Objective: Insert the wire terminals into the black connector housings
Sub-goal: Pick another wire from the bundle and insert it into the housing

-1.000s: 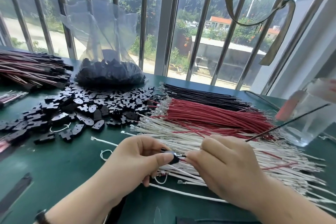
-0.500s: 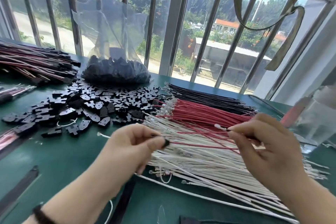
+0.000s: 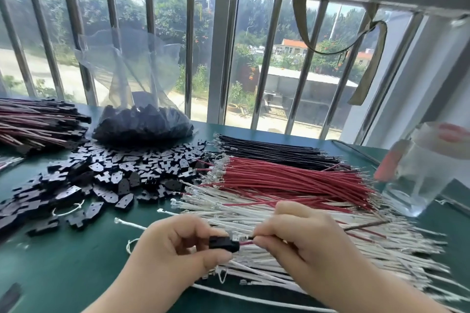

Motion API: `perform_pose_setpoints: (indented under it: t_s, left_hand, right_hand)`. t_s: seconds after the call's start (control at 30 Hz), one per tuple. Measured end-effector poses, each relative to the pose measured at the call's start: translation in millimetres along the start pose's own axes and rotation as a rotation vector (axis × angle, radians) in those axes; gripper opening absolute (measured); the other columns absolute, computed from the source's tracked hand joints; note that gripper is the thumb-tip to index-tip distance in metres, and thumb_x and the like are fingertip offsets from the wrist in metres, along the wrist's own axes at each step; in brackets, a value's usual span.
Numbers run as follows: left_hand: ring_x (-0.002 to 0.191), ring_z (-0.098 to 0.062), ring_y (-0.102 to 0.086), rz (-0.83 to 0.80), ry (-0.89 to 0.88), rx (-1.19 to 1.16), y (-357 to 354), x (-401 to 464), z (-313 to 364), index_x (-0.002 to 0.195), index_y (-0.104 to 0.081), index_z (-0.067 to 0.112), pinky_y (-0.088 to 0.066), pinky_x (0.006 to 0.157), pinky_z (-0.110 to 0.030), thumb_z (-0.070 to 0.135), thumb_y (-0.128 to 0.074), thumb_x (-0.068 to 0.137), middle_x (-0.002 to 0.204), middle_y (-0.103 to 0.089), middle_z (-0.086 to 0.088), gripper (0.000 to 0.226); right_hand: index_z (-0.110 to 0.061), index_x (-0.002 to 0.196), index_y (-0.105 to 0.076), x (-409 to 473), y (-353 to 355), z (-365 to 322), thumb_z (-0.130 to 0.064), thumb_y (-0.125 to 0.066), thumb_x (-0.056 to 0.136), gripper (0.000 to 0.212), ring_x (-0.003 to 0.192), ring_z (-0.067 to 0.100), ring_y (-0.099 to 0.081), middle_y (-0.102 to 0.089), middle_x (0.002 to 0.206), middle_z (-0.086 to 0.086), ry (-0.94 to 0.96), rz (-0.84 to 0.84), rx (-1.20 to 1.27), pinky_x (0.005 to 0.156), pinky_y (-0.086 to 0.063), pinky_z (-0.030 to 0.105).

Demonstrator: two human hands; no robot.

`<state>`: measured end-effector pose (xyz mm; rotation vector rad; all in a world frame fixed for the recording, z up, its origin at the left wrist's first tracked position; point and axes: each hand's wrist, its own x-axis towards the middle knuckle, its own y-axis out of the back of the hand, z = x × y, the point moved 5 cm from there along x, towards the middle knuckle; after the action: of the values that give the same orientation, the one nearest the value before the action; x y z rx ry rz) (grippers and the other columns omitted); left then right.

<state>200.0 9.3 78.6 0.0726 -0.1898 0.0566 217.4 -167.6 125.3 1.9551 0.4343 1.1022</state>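
The step in hand looks like seating a terminal in the black connector housing [image 3: 223, 243], which sits low in the middle of the scene, above the near edge of the white wires [image 3: 292, 213] on the green desk [image 3: 76, 262]. To do it well, the metal terminal [image 3: 239, 237] should probably be lined up straight with its slot, pushed along the wire's own axis, and held close behind the crimp so the thin wire [image 3: 361, 226] does not buckle. The left hand [image 3: 178, 249] has its grip pinched on the housing, thumb below and fingers curled over the top. The right hand [image 3: 300, 239] pinches the wire just behind the terminal, fingertips pressed together; a red strand also runs between housing and fingers.
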Motion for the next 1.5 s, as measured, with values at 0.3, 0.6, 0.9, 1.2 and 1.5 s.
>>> perform_pose_setpoints:
  t_s: [0.3, 0.6, 0.9, 1.2, 1.5]
  left_hand:
    - [0.034, -0.006, -0.047, 0.017, 0.029, -0.022, -3, -1, 4, 0.057, -0.075, 0.02, -0.039, 0.037, -0.014, 0.022, -0.078, 0.033, 0.045, -0.06, -0.007, 0.024]
    - [0.038, -0.008, -0.047, 0.004, 0.018, -0.018, -3, -1, 0, 0.066, -0.074, 0.018, -0.038, 0.038, -0.015, 0.033, -0.077, 0.043, 0.045, -0.057, -0.004, 0.028]
    - [0.037, -0.005, -0.043, -0.006, 0.046, -0.011, -2, 0, 2, 0.066, -0.074, 0.023, -0.035, 0.037, -0.014, 0.034, -0.076, 0.046, 0.044, -0.055, -0.002, 0.023]
    - [0.037, -0.002, -0.043, -0.025, 0.035, -0.005, -3, -1, 4, 0.066, -0.074, 0.025, -0.035, 0.039, -0.011, 0.036, -0.076, 0.041, 0.044, -0.058, -0.001, 0.028]
    - [0.036, -0.002, -0.044, -0.021, 0.043, -0.01, -3, -1, 4, 0.067, -0.075, 0.023, -0.035, 0.038, -0.012, 0.032, -0.077, 0.038, 0.043, -0.057, -0.002, 0.03]
  right_hand:
    - [-0.025, 0.085, -0.069, 2, -2, -6, -0.035, -0.057, 0.09, 0.016, 0.06, 0.002, -0.048, -0.048, 0.072, -0.016, 0.049, -0.013, 0.028, 0.049, -0.046, 0.029]
    - [-0.031, 0.101, -0.069, 4, -19, 3, -0.045, -0.054, 0.089, 0.024, 0.073, 0.003, -0.052, -0.048, 0.091, -0.022, -0.103, -0.093, 0.133, 0.063, -0.04, 0.011]
    - [-0.034, 0.106, -0.069, 3, -19, 10, -0.032, -0.06, 0.087, 0.021, 0.077, 0.005, -0.056, -0.057, 0.082, -0.016, -0.145, -0.137, 0.196, 0.063, -0.043, 0.012]
    - [-0.044, 0.11, -0.063, 2, -15, 12, -0.035, -0.064, 0.085, 0.026, 0.072, 0.003, -0.049, -0.047, 0.076, -0.019, -0.19, -0.181, 0.198, 0.06, -0.036, 0.009]
    - [-0.031, 0.082, -0.071, 6, -5, 12, -0.017, -0.074, 0.079, 0.014, 0.07, 0.004, -0.055, -0.058, 0.074, -0.014, -0.235, -0.149, 0.255, 0.061, -0.038, 0.009]
